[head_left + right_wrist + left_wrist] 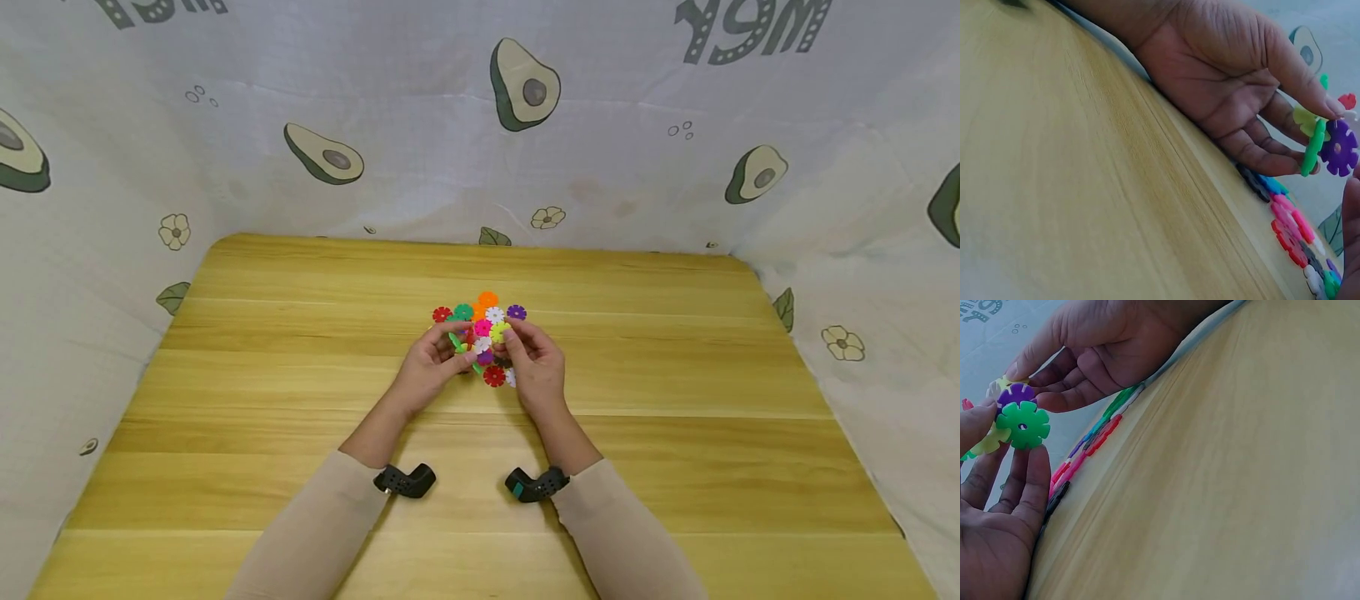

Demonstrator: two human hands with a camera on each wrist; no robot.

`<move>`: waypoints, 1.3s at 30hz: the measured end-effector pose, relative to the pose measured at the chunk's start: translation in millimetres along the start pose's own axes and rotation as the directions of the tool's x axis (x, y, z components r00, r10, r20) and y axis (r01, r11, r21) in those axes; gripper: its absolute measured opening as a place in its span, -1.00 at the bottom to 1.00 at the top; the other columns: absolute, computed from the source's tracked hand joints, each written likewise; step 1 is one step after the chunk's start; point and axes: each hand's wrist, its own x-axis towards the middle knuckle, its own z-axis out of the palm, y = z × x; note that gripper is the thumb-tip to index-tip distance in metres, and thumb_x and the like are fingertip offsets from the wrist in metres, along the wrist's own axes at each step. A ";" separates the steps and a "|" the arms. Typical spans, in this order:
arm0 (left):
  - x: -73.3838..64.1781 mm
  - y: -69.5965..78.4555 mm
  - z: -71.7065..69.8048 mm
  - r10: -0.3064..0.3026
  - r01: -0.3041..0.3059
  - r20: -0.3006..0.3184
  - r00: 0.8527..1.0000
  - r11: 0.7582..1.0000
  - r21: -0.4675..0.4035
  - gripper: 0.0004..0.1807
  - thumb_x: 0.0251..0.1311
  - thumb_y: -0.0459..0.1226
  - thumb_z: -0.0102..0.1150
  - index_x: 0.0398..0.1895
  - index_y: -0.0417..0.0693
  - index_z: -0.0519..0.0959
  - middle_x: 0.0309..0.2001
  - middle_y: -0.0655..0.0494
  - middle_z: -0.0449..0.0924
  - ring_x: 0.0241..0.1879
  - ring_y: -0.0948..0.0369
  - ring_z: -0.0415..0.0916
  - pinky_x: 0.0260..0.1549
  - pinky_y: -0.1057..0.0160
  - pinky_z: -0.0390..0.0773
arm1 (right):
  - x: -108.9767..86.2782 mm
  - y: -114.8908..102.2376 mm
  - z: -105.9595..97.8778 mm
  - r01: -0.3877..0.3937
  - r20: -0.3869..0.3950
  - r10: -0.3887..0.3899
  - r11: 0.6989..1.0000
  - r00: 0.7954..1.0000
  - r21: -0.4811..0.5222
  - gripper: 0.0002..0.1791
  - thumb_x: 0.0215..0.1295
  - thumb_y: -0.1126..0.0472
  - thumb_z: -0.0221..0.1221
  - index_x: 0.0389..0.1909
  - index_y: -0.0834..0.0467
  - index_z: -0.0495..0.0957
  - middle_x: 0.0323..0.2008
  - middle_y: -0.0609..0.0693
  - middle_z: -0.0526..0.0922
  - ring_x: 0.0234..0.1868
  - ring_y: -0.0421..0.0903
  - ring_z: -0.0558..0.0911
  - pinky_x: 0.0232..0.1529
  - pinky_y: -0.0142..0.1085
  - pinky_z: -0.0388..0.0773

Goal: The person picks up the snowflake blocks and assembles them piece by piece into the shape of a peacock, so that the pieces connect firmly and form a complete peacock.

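Slotted, flower-shaped plastic snowflake discs are joined into a small cluster held above the table between both hands. My left hand (422,372) pinches its left side, where a bright green disc (1024,425) and a purple disc (1339,148) show. The right hand (538,371) pinches a yellow disc (499,332) between thumb and fingers on the other side. Fingers hide part of the cluster, and some joints between discs cannot be made out. In the left wrist view, the right hand's other fingers curl loosely below the cluster.
Loose discs lie on the wooden table (660,483) around the hands: orange (488,298), dark green (463,312), purple (516,312) and red (494,377) among several. A white avocado-print cloth (420,192) hangs behind and at both sides. Each wrist wears a black strap device.
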 end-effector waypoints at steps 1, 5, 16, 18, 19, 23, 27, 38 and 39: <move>0.0 -0.2 0.0 0.000 0.000 0.003 1.000 1.000 0.004 -0.49 0.36 -0.43 0.22 0.37 -0.19 0.42 0.02 -0.07 0.53 -0.24 0.24 0.57 -0.21 0.35 0.68 | -0.2 -0.1 0.1 0.003 0.003 -0.003 1.000 1.000 0.000 -0.69 0.48 0.35 0.16 0.14 0.43 0.57 -0.23 -0.17 0.69 -0.31 -0.28 0.74 -0.15 -0.41 0.74; -0.4 -0.6 -0.2 0.004 -0.004 0.004 1.000 1.000 0.025 -0.49 0.37 -0.42 0.22 0.36 -0.18 0.43 -0.01 -0.05 0.55 -0.29 0.26 0.54 -0.24 0.37 0.66 | -1.1 -0.5 0.6 0.015 0.012 -0.016 1.000 1.000 0.006 -0.68 0.48 0.35 0.15 0.14 0.44 0.57 -0.22 -0.18 0.70 -0.31 -0.29 0.74 -0.16 -0.42 0.74; -2.0 0.5 0.0 0.021 -0.020 -0.013 1.000 0.997 0.074 -0.52 0.36 -0.39 0.25 0.33 -0.10 0.48 -0.02 -0.11 0.60 -0.35 0.27 0.49 -0.30 0.39 0.59 | -2.1 2.1 -0.7 0.071 0.020 -0.071 0.997 0.997 0.017 -0.72 0.48 0.38 0.13 0.09 0.47 0.57 -0.24 -0.21 0.72 -0.32 -0.32 0.74 -0.19 -0.42 0.74; -2.2 0.4 0.1 0.015 -0.014 -0.015 1.000 0.997 0.070 -0.51 0.36 -0.39 0.26 0.34 -0.11 0.48 -0.01 -0.12 0.59 -0.34 0.27 0.51 -0.28 0.39 0.61 | -2.6 2.0 -0.7 0.072 0.017 -0.072 0.997 0.997 0.013 -0.72 0.48 0.38 0.14 0.08 0.47 0.58 -0.26 -0.22 0.73 -0.33 -0.32 0.74 -0.19 -0.42 0.74; -2.3 0.4 0.2 0.013 -0.012 -0.016 1.000 0.998 0.068 -0.51 0.35 -0.39 0.26 0.34 -0.11 0.48 0.01 -0.14 0.59 -0.33 0.27 0.51 -0.28 0.39 0.62 | -2.8 1.7 -0.5 0.075 0.015 -0.075 0.997 0.997 0.014 -0.72 0.47 0.39 0.14 0.08 0.47 0.58 -0.27 -0.22 0.73 -0.33 -0.33 0.74 -0.19 -0.42 0.74; -2.4 0.8 0.7 0.000 0.001 -0.019 1.000 0.999 0.051 -0.50 0.35 -0.40 0.26 0.35 -0.14 0.47 0.06 -0.19 0.58 -0.28 0.26 0.56 -0.24 0.38 0.66 | -3.8 1.6 0.7 0.093 0.010 -0.093 0.996 0.996 0.011 -0.74 0.46 0.43 0.14 0.07 0.49 0.58 -0.29 -0.22 0.73 -0.34 -0.34 0.73 -0.21 -0.43 0.73; -1.6 -0.2 0.7 0.000 0.001 -0.021 1.000 0.999 0.045 -0.49 0.34 -0.41 0.26 0.35 -0.18 0.46 0.06 -0.22 0.58 -0.28 0.26 0.56 -0.25 0.38 0.66 | -4.0 2.3 1.7 0.090 0.015 -0.090 0.996 0.996 0.009 -0.74 0.44 0.46 0.14 0.06 0.49 0.59 -0.29 -0.22 0.73 -0.35 -0.33 0.73 -0.22 -0.45 0.73; -2.2 -1.2 0.8 -0.004 0.006 -0.038 0.999 0.999 0.049 -0.52 0.33 -0.41 0.28 0.31 -0.11 0.51 -0.01 -0.13 0.64 -0.32 0.25 0.54 -0.27 0.35 0.66 | -4.3 1.0 1.8 0.061 0.027 -0.061 0.998 0.998 -0.013 -0.76 0.42 0.44 0.18 0.01 0.50 0.62 -0.36 -0.25 0.73 -0.38 -0.32 0.72 -0.26 -0.45 0.73; -2.1 -1.4 0.8 -0.003 0.005 -0.039 0.999 0.999 0.049 -0.52 0.33 -0.41 0.28 0.31 -0.11 0.52 -0.04 -0.08 0.64 -0.32 0.25 0.55 -0.27 0.34 0.67 | -4.4 0.9 1.8 0.056 0.026 -0.056 0.998 0.998 -0.015 -0.76 0.41 0.44 0.18 0.01 0.50 0.62 -0.36 -0.25 0.73 -0.38 -0.32 0.72 -0.26 -0.45 0.72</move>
